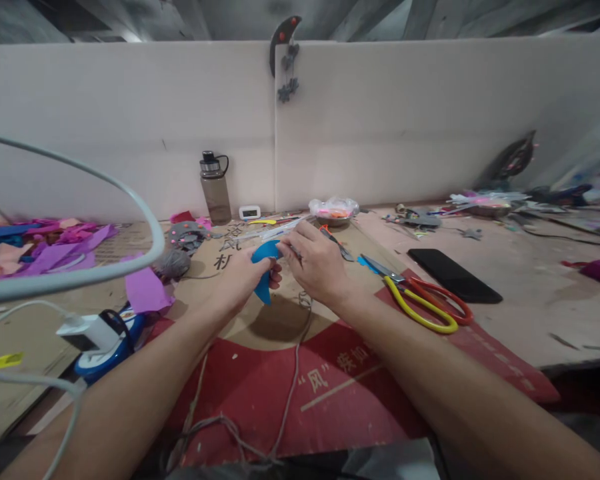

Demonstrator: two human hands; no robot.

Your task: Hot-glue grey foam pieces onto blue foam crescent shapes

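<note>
While the left hand (249,275) pinches the blue piece (263,289), the right hand (316,261) bunches at its edge just beyond that grip, hold unclear: likely edge work, next calling for a steady pinch.

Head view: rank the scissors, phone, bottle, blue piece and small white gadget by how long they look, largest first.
1. Scissors
2. Phone
3. Bottle and blue piece: too close to rank, the piece being partly covered
4. Small white gadget
</note>
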